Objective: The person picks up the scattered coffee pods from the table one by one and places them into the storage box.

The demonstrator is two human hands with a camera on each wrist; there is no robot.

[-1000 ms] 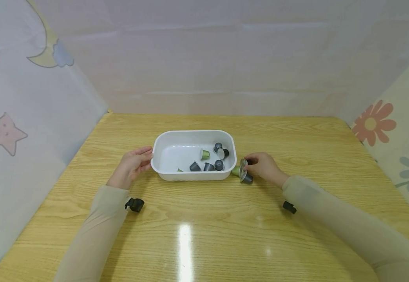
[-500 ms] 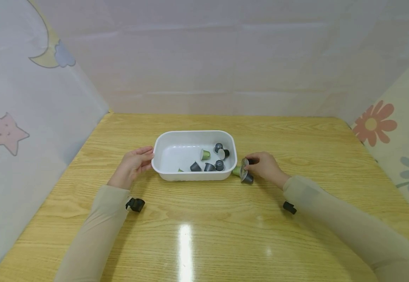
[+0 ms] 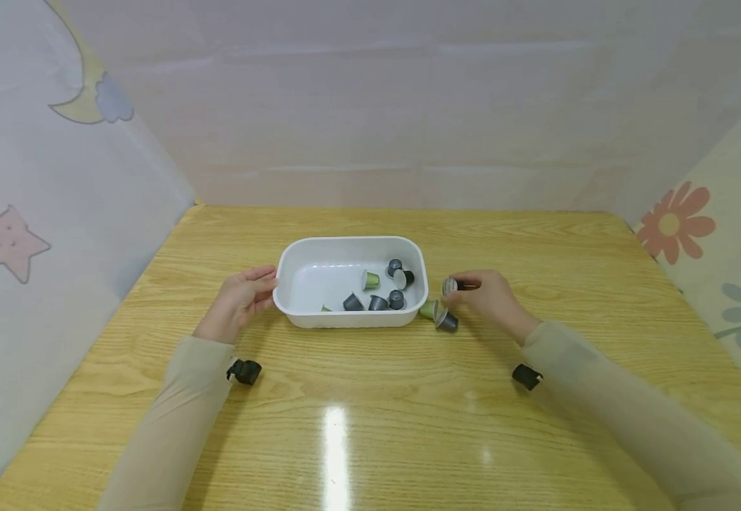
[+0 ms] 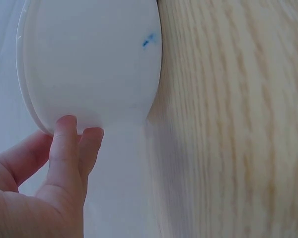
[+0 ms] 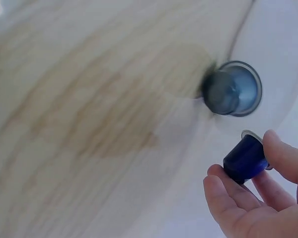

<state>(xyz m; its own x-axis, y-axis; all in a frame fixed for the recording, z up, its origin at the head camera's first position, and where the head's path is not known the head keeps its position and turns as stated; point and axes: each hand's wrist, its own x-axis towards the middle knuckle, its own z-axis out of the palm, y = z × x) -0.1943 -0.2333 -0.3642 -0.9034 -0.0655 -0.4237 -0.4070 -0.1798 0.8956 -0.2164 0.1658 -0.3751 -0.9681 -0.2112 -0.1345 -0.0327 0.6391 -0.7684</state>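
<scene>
R hand (image 3: 488, 299) had lifted one dark blue capsule (image 5: 245, 158) off the table – pinching it right of the tray (image 3: 294, 312) – while L hand (image 3: 238, 301) stayed w/ straight fingers on the tray's left wall.

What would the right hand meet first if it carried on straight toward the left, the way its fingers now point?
Probably the right wall of the white tray; the right hand, pinching a dark capsule, points at it, though depth is unclear.

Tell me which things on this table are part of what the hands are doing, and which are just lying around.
In the job:
- right hand, pinching a dark capsule
- left hand, touching the white tub
- green capsule and grey capsule beside the tub
- capsules in the tub

Lying about:
- wooden table
- patterned screens
</scene>
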